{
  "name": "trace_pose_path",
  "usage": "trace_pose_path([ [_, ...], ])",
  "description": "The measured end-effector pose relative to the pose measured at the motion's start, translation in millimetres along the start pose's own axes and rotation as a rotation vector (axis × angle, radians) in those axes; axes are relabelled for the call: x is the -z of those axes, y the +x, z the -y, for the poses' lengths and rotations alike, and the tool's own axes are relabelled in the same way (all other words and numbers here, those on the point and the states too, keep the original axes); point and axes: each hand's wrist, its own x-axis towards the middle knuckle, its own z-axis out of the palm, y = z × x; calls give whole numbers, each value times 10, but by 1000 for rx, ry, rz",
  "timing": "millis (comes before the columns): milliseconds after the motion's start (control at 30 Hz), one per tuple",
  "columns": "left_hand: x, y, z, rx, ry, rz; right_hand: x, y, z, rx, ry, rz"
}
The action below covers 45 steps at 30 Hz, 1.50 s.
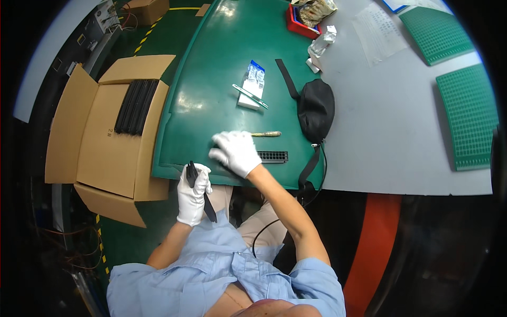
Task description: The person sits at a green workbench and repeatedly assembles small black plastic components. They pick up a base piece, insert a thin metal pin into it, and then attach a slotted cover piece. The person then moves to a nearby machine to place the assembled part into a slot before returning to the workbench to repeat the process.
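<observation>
My left hand (193, 193), in a white glove, is closed around a long narrow black plastic piece (210, 210) at the near edge of the green mat. One end sticks up above the fingers, and the other points down toward my lap. My right hand (236, 152), gloved too, hovers over or rests on the mat; its fingers are partly spread, and nothing shows in them. Right beside it lies a black slotted strip (273, 157), its left end hidden by the glove. A thin brass-coloured tool (268, 134) lies just beyond, partly covered by that hand.
An open cardboard box (105, 153) with a stack of black strips (136, 107) stands left of the mat. Farther back lie a light-coloured knife or tweezers (250, 96) on a small white packet (253, 79). A black pouch (316, 110) and a red bin (302, 26) sit right.
</observation>
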Motion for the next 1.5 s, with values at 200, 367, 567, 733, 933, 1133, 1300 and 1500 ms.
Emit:
trace_pose_path([
  [200, -86, 94, 82, 118, -52, 111, -96, 372, -1223, -622, -234, -301],
  [367, -60, 152, 155, 197, -64, 151, -112, 410, -1344, -743, -264, 8],
  [567, -27, 249, 200, 216, -53, 131, -122, 67, -1301, -800, -97, -184],
  [733, -34, 311, 214, 238, -45, 137, 1, -247, -1434, -965, -251, -194],
  [933, -43, 348, 203, 213, 2, 128, 149, 95, -1318, -742, -470, -114],
  [1133, -146, 295, 13, 81, 430, 141, -13, 906, -1437, -830, -23, 98],
  [1300, -116, 164, 27, 81, 394, 173, -195, 961, -1598, -807, 424, 124],
  [1500, -101, 16, 93, -128, 550, 248, 169, 442, -890, -939, 1054, -73],
])
